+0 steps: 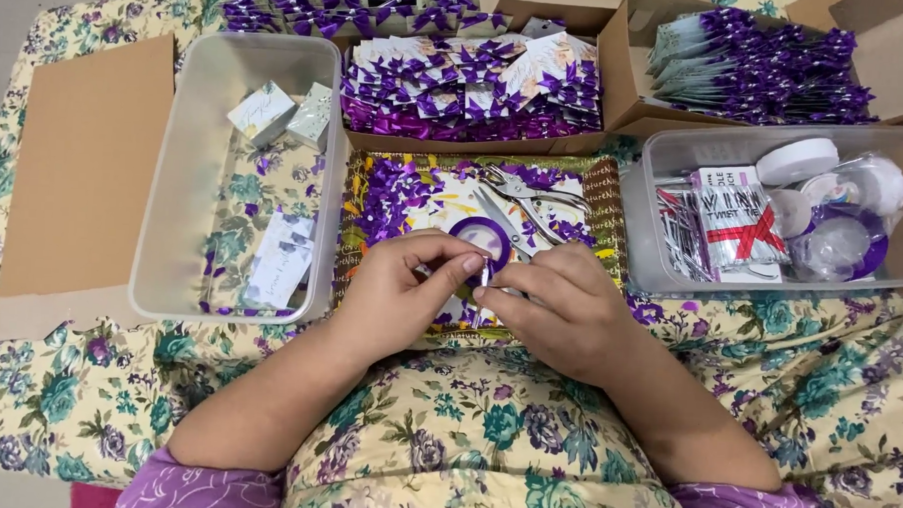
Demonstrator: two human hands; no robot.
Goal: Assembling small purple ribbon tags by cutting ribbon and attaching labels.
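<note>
My left hand (405,282) and my right hand (560,303) meet over a gold-edged tray (605,204) strewn with purple ribbon scraps. Together the fingertips pinch a thin silvery wire tie (483,285), held nearly upright between them. Just beyond the fingers lies a roll of purple ribbon (479,235) and a metal hole punch (528,199) on the tray. What else sits under my palms is hidden.
A clear plastic bin (174,174) at left holds two small boxes (281,113) and paper tags. A clear bin (661,261) at right holds wire tie packets (738,229) and tape rolls. Cardboard boxes (617,100) of purple-bowed cards sit behind. A cardboard sheet (84,161) lies far left.
</note>
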